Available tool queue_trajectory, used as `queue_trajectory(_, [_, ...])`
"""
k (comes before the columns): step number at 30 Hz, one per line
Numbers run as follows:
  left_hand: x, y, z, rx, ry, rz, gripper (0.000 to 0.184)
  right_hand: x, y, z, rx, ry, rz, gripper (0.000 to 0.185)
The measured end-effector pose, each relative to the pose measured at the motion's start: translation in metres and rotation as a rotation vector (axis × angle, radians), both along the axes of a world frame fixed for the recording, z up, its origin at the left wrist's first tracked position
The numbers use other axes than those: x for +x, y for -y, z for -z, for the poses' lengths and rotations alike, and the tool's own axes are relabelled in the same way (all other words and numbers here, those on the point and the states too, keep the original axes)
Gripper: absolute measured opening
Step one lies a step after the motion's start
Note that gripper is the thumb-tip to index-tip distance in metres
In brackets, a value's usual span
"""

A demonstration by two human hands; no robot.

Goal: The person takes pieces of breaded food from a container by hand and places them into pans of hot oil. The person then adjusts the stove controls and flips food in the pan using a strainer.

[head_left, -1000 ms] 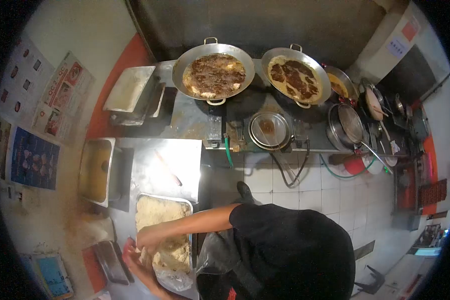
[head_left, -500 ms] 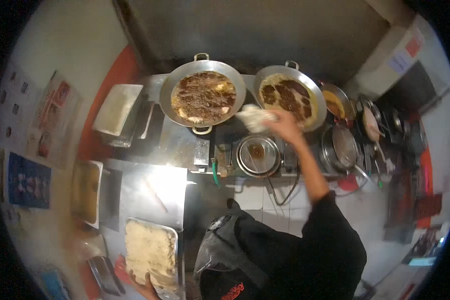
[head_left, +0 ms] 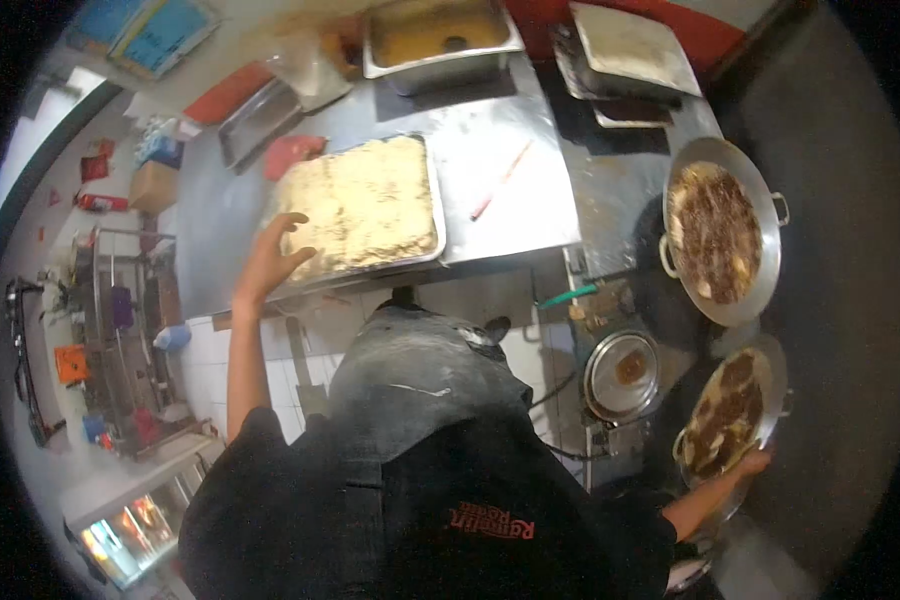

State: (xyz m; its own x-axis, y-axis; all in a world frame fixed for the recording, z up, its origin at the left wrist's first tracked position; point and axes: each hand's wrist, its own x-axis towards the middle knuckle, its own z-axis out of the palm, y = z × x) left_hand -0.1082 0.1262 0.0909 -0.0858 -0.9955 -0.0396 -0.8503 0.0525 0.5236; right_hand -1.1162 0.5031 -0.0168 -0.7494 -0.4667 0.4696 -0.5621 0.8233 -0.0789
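My left hand [head_left: 273, 258] reaches to the near left corner of a metal tray [head_left: 439, 215], its fingers spread and curved. Pale, flour-coated food [head_left: 365, 205] fills the tray in a lumpy layer. Far to the right, my right hand [head_left: 753, 463] is at the near rim of a wok [head_left: 772, 375]. Its fingers are small and blurred, so what they hold, if anything, cannot be made out. Dark brown frying pieces [head_left: 725, 410] lie in that wok. A second wok [head_left: 770, 255] farther up holds bubbling oil with browned food [head_left: 715, 235].
A strainer over a pot [head_left: 620, 375] sits beside the woks. On the steel table [head_left: 480, 140] lie a thin reddish stick [head_left: 500, 180], a red cloth-like item [head_left: 292, 157] and a deep pan of yellowish liquid [head_left: 440, 75]. A lidded container [head_left: 630, 45] stands at the back.
My view has swung left toward the tray. My right hand, which held a pale floured piece between the woks, is now at the other wok's rim. My left hand remains by the tray.
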Motion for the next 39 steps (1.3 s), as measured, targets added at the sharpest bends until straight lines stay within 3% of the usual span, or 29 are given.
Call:
queue_trajectory(2, [0.021,-0.004,0.011,-0.003,0.03,-0.033,0.05,0.016,0.078,-0.018,-0.13,0.049,-0.062,0.031])
queue_trajectory(3, [0.032,-0.005,0.02,0.004,0.019,-0.066,0.049,0.094,0.142,-0.057,-0.19,0.038,-0.183,0.032])
queue_trajectory(4, [0.041,-0.004,0.031,0.013,0.004,-0.096,0.047,0.097,0.18,-0.043,-0.299,0.255,-0.302,0.034])
queue_trajectory(6, [0.062,0.002,0.063,0.029,-0.039,-0.113,0.047,0.225,0.288,-0.047,-0.455,0.439,-0.582,0.036])
queue_trajectory(7, [0.072,0.006,0.077,0.047,-0.08,-0.118,0.046,0.362,0.336,-0.106,-0.302,0.593,-0.492,0.035])
queue_trajectory(8, [0.077,0.007,0.087,0.046,-0.086,-0.124,0.046,0.4,0.374,-0.072,-0.338,0.722,-0.744,0.033])
queue_trajectory(9, [0.081,0.007,0.097,0.02,-0.073,-0.078,0.042,0.497,0.401,-0.089,-0.222,0.687,-0.825,0.031])
queue_trajectory(11, [0.083,0.008,0.109,-0.004,-0.074,-0.026,0.039,0.615,0.448,-0.034,-0.158,0.882,-0.973,0.032])
queue_trajectory(12, [0.083,0.007,0.112,0.002,-0.126,-0.022,0.034,0.66,0.477,0.03,-0.14,1.1,-1.217,0.036])
queue_trajectory(13, [0.084,0.008,0.112,0.001,-0.177,-0.021,0.029,0.73,0.486,0.038,0.07,0.905,-1.256,0.039])
queue_trajectory(14, [0.087,0.008,0.11,-0.01,-0.186,-0.016,0.029,0.787,0.488,0.013,0.139,1.113,-1.298,0.045])
queue_trajectory(16, [0.095,0.001,0.105,-0.11,-0.206,0.02,0.021,0.865,0.494,-0.006,0.353,0.986,-1.351,0.049])
queue_trajectory(17, [0.104,0.001,0.118,-0.141,-0.276,0.012,0.019,0.887,0.502,0.005,0.472,0.959,-1.355,0.062])
queue_trajectory(20, [0.119,-0.003,0.11,-0.139,-0.297,-0.034,0.017,0.92,0.507,-0.005,0.724,0.801,-1.365,0.063])
queue_trajectory(25, [0.132,0.001,0.117,-0.138,-0.442,-0.049,0.014,0.931,0.52,0.028,0.624,0.879,-1.398,0.052])
queue_trajectory(31, [0.132,0.013,0.109,-0.19,-0.419,-0.045,0.01,0.917,0.529,-0.012,0.808,0.975,-1.285,0.043])
queue_trajectory(33, [0.126,0.016,0.111,-0.198,-0.457,-0.039,0.009,0.902,0.53,-0.027,0.466,1.074,-1.461,0.043])
queue_trajectory(34, [0.124,0.02,0.117,-0.211,-0.498,0.003,0.009,0.898,0.532,-0.04,0.422,1.122,-1.472,0.046])
queue_trajectory(35, [0.118,0.019,0.127,-0.276,-0.323,-0.016,0.008,0.89,0.537,-0.039,0.455,1.129,-1.464,0.047])
queue_trajectory(36, [0.121,0.023,0.141,-0.234,-0.399,0.015,0.008,0.883,0.535,-0.028,0.203,0.959,-1.567,0.051])
queue_trajectory(37, [0.112,0.026,0.137,-0.201,-0.387,0.002,0.01,0.867,0.524,-0.045,0.025,1.106,-1.519,0.05])
queue_trajectory(39, [0.105,0.024,0.154,-0.187,-0.39,0.04,0.013,0.83,0.507,-0.077,-0.104,1.018,-1.494,0.04])
